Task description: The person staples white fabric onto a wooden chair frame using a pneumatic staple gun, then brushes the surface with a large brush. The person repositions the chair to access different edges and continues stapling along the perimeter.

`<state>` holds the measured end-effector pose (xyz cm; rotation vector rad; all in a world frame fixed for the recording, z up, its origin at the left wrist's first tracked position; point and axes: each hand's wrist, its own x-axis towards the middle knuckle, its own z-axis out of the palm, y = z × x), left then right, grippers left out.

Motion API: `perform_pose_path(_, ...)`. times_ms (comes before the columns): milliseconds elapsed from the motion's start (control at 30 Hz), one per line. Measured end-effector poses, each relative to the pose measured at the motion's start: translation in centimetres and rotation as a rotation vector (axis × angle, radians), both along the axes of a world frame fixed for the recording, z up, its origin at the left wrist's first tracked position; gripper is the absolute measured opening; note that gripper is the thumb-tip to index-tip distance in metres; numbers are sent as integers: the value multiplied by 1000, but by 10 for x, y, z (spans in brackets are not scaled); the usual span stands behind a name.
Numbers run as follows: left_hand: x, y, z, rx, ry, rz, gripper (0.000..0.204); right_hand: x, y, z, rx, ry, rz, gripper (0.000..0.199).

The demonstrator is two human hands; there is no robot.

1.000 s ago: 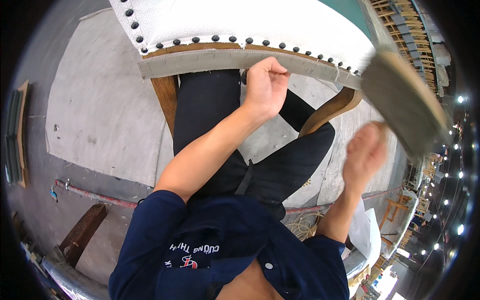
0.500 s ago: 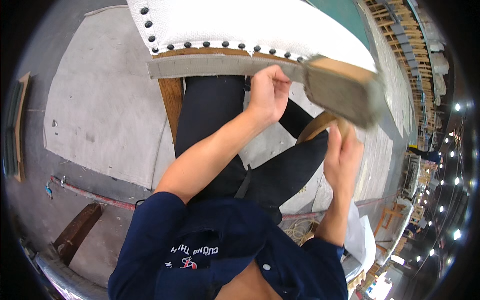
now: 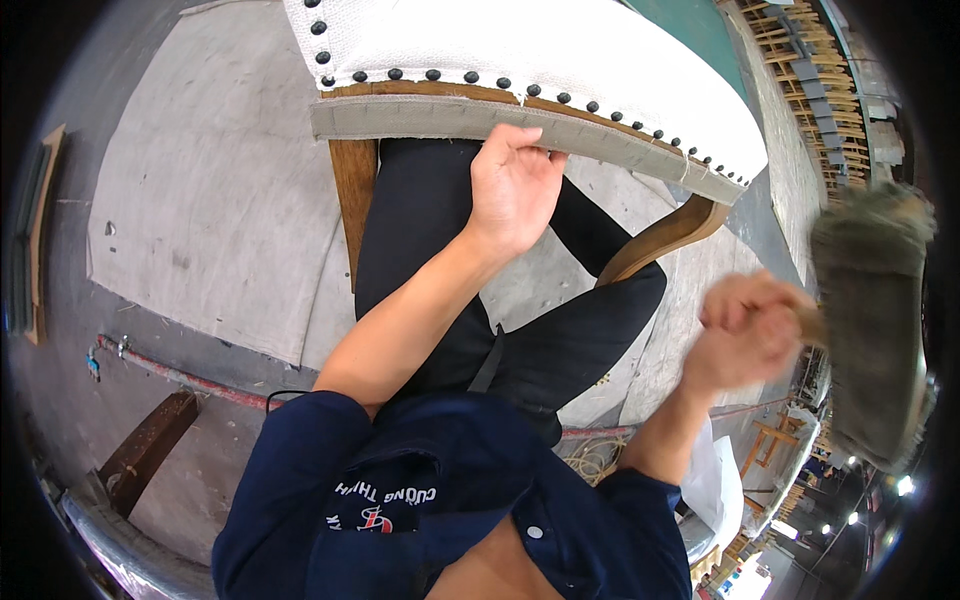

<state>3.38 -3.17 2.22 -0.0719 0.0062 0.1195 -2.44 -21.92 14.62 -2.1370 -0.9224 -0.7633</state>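
Observation:
Across my knees lies a chair [image 3: 540, 45] covered in white woven fabric, with a row of dark round nail heads along its edge. Below the nails, a grey fabric-covered strip [image 3: 410, 118] runs along the wooden frame. My left hand [image 3: 515, 190] pinches this strip near its middle, thumb above and the other fingers partly hidden. Out to the right, my right hand [image 3: 750, 335], blurred by motion, is closed round the short handle of a mallet [image 3: 870, 330]. Grey-green cloth wraps the mallet's block-shaped head. Wooden legs [image 3: 352, 190] extend from the frame, one of them curved [image 3: 670, 235].
Cardboard sheeting [image 3: 210, 200] covers the floor. A red pipe [image 3: 190, 377] and a brown wooden block [image 3: 150, 450] are at lower left. Wooden parts [image 3: 815, 100] stand in rows at upper right; coiled cord [image 3: 595, 460] lies beside my right arm.
My right hand has swung the mallet away from the strip, out to the right and lower. My left hand stays at the strip, while the chair appears slightly higher and farther right.

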Motion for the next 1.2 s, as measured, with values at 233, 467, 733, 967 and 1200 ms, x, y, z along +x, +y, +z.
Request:
perform_pose_path(233,2,15,-7,21,-66,-58,29,-10,16,-12,-115,223,-442,36)
perform_pose_path(467,1,13,0,-9,-23,-62,32,-9,38,-7,245,311,-108,27)
perform_pose_path(733,1,19,-7,-45,-33,-60,31,-7,43,10,332,391,-126,32)
perform_pose_path(967,2,13,6,-58,-40,-61,30,14,21,-40,-310,170,-302,22)
perform_pose_path(1200,3,25,-3,-13,-50,-25,32,4,60,7,326,477,-82,35)
